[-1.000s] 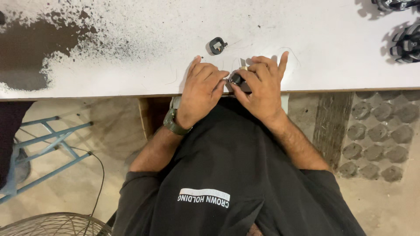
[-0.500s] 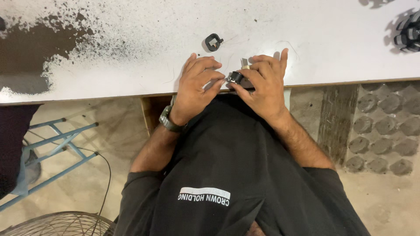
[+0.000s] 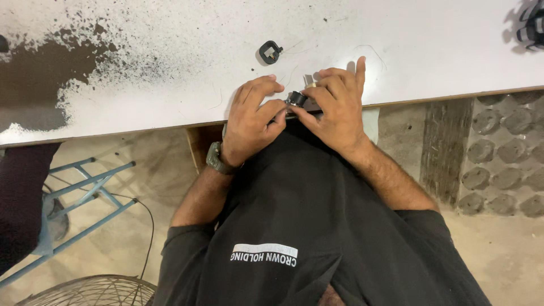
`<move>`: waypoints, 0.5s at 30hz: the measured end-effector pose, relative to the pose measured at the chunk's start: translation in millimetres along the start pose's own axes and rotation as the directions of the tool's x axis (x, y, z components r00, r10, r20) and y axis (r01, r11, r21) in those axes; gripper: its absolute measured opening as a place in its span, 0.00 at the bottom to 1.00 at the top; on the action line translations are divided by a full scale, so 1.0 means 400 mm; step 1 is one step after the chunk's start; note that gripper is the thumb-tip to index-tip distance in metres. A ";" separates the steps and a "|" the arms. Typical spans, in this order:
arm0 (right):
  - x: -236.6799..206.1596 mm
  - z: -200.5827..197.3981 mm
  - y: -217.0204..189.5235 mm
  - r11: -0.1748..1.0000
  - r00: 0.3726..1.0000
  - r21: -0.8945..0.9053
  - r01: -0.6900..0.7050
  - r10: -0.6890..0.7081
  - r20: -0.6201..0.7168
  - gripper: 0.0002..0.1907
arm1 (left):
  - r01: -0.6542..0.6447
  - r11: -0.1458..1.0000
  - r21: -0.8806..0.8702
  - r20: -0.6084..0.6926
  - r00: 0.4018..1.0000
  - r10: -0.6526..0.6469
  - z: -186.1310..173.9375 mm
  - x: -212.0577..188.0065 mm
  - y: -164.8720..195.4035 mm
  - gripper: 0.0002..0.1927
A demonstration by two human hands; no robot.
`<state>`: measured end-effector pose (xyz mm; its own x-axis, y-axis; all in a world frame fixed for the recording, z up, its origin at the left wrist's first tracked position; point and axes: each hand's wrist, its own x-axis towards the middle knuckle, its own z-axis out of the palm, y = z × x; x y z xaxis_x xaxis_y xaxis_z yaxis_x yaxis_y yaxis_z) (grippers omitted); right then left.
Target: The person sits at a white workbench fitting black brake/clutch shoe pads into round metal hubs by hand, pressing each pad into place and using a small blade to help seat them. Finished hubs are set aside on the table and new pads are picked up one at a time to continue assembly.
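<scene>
Black small part is pinched between fingers of left hand and right hand at centre frame, assembly seemingly unfinished, while a second black piece lies untouched on the white tabletop.

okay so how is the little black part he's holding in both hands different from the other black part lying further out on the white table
The held black part is pinched between the left hand and right hand at the near edge of the white table; the loose black part lies untouched farther out. The held part is mostly hidden by fingers; the loose part shows whole, as a ring with a tab. Both are small and dark.
</scene>
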<state>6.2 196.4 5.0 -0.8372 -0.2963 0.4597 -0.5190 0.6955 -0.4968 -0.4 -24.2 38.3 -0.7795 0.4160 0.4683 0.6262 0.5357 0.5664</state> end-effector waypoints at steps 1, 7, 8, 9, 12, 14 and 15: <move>0.001 0.001 -0.002 1.000 1.000 0.002 -0.003 0.003 -0.002 0.19 | -0.002 1.000 0.001 -0.008 1.000 0.002 0.001 -0.001 0.000 0.10; 0.006 -0.010 -0.010 0.996 0.993 -0.043 0.083 -0.079 0.091 0.20 | 0.065 0.996 -0.068 -0.010 0.998 -0.065 0.007 0.008 -0.006 0.10; 0.008 -0.010 -0.011 0.995 0.993 -0.053 0.082 -0.078 0.088 0.20 | 0.055 0.996 -0.073 -0.001 0.998 -0.055 0.007 0.009 -0.008 0.10; 0.009 -0.010 -0.012 0.995 0.994 -0.065 0.079 -0.074 0.085 0.19 | 0.052 0.996 -0.074 -0.004 0.999 -0.052 0.007 0.009 -0.008 0.10; 0.012 -0.008 -0.010 0.996 0.996 -0.070 0.053 -0.048 0.070 0.19 | 0.036 0.998 -0.042 -0.018 0.999 -0.037 0.005 0.006 -0.009 0.10; 0.011 -0.007 -0.010 0.998 0.997 -0.057 0.027 -0.023 0.068 0.19 | 0.024 1.000 0.020 -0.034 0.999 -0.023 0.004 0.003 -0.009 0.10; 0.010 -0.006 -0.010 0.999 0.998 -0.047 0.017 -0.013 0.069 0.18 | -0.005 0.999 0.053 -0.027 1.000 0.007 0.003 0.002 -0.008 0.09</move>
<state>5.4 194.0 10.7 -0.8401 -0.3499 0.4145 -0.5241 0.7208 -0.4537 -3.1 -24.5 36.1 -0.7746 0.3993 0.4904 0.6285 0.5716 0.5274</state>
